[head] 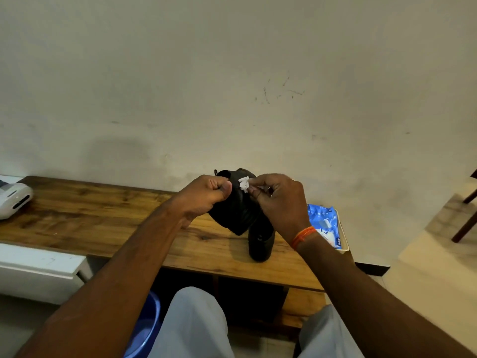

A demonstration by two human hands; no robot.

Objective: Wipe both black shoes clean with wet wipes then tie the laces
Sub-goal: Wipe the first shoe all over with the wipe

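We see left hand (206,196) gripping black leather lace-up shoe (236,210), raised above bench's far edge. Right hand (278,200) pinches crumpled white wet wipe (244,183) against shoe's upper. Second black shoe (260,241) rests on wooden bench (103,223), near right end. We judge shoe light, stiff-soled, leather slick when damp; firmest hold around sole and heel. Both wrists bent inward, forearms converging.

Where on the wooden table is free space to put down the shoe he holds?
Bare wood lies on the table between the white device and the left hand. It is crowded at the right end, where the second shoe stands beside the blue wipes pack.
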